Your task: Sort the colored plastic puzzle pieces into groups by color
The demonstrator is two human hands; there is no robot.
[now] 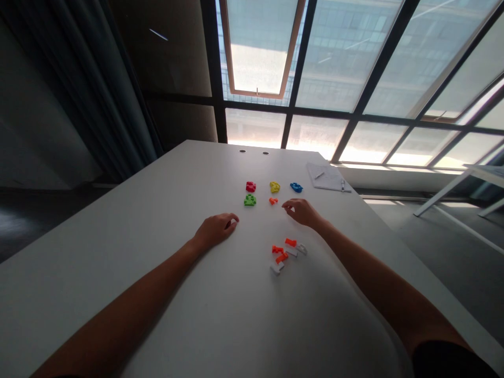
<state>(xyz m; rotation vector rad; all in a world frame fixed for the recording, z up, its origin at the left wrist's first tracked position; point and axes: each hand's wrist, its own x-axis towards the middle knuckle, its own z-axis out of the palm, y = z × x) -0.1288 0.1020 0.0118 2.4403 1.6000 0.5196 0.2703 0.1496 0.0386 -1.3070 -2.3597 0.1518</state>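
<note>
My left hand (216, 229) rests on the white table (165, 210), its fingers loosely bent and nothing seen in them. Farther right, my right hand (302, 211) hovers or rests just beside a small orange piece (273, 201); its fingertips point at that piece with a gap between. Left of the piece lies a green block-like plastic part (250, 200). Behind it is a red plastic part (251, 186), then a yellow one (274, 187) and a blue one (296, 187) along a row. Between my forearms sit several loose orange pieces (281, 258) and white pieces (292, 252).
Sheets of paper (328, 177) with two pens lie at the table's right edge. Two round holes (265, 153) mark the far end. Beyond stand large windows (255, 68), a dark curtain (106, 94) at left and another white table (484, 170) at right.
</note>
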